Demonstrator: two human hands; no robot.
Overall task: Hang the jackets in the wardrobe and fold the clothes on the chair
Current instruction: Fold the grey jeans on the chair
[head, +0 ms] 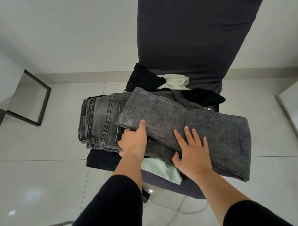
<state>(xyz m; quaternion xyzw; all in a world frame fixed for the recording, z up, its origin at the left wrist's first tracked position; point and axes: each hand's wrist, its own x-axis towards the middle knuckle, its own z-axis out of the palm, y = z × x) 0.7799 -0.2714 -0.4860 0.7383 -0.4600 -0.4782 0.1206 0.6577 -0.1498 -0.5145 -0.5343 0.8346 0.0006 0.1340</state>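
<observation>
Grey washed jeans lie folded on a pile of clothes on a dark grey chair. The waistband end points left and the legs are doubled over it toward the right. My left hand grips the near edge of the folded leg, thumb on top and fingers tucked under. My right hand rests flat on the leg fabric with its fingers spread. Beneath the jeans lie black garments and a pale green garment, partly hidden.
The chair's tall back rises behind the pile. A black metal frame stands on the tiled floor at the left. A white cable curls on the floor below the seat. A pale panel edge runs along the right.
</observation>
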